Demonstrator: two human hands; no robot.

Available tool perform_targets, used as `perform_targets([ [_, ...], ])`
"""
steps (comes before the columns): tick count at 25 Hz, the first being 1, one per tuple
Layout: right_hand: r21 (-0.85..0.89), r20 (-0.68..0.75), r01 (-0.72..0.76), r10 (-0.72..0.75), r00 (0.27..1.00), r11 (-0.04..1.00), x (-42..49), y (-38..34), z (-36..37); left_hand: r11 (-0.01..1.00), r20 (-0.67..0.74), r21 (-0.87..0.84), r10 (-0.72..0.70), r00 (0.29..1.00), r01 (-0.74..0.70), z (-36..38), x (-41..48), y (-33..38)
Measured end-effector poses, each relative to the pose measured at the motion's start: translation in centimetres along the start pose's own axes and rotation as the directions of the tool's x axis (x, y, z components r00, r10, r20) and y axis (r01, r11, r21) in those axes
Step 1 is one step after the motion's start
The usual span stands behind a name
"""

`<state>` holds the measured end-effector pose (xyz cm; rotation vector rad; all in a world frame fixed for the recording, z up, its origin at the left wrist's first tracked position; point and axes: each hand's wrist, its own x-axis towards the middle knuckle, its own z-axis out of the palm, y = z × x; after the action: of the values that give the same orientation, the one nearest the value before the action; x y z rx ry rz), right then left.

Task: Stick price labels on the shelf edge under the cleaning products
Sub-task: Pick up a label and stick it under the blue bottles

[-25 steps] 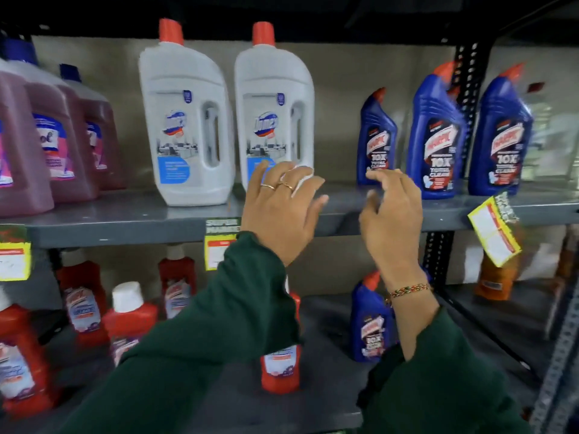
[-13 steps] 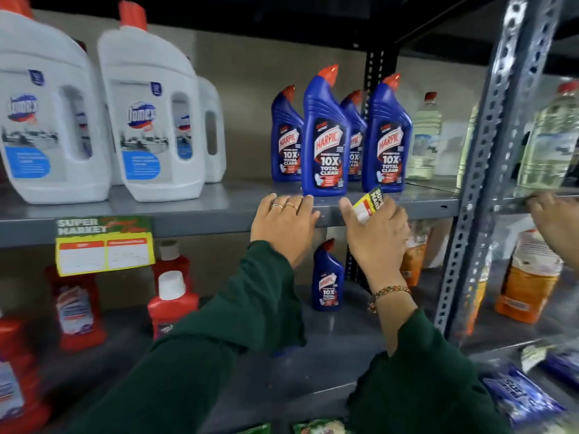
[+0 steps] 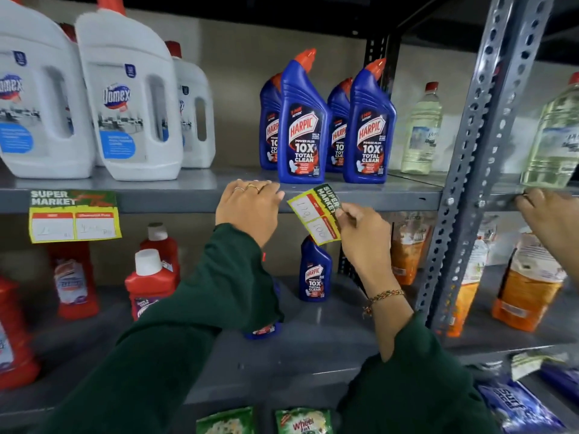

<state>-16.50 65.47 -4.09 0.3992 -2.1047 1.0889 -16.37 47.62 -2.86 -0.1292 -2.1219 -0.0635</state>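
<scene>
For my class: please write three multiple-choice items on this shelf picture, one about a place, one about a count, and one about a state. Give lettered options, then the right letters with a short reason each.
1. Where is the flat label stuck?
A. On the shelf edge under the white bottles
B. On a blue bottle
C. On the steel post

2. How many blue bottles stand on the upper shelf?
A. Two
B. Four
C. Six

3. What is the state of the label in the right hand?
A. Stuck flat on the edge
B. Held tilted, not yet pressed flat
C. Lying on the floor

Answers:
1 A: it hangs from the edge below the white bottles.
2 B: two in front, two behind.
3 B: the right hand pinches it at an angle, while the left hand rests on the edge beside it.
</scene>
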Motion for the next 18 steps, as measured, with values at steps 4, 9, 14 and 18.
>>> perform_targets([
  [4,-0.224,0.158,0.216,-0.184,0.97,0.95,2.7,1.4,-0.6,0.992,-0.023,-0.09,-0.085,0.996,0.083,0.0,-0.1,1.7],
  [9,-0.053,0.087,0.172,-0.167,0.982,0.984,4.1,1.0,-1.2,0.991,-0.087,-0.126,0.033,0.996,-0.044,0.8,0.7,3.6],
  [14,0.034,0.04,0.137,-0.138,0.99,0.99,3.7,1.2,-1.0,0.99,-0.084,-0.121,0.061,0.995,-0.071,1.6,1.8,4.4],
  [18,0.089,0.046,0.115,-0.119,0.992,0.989,3.3,1.2,-1.3,0.983,-0.122,-0.157,0.074,0.99,-0.092,1.8,1.8,4.6],
])
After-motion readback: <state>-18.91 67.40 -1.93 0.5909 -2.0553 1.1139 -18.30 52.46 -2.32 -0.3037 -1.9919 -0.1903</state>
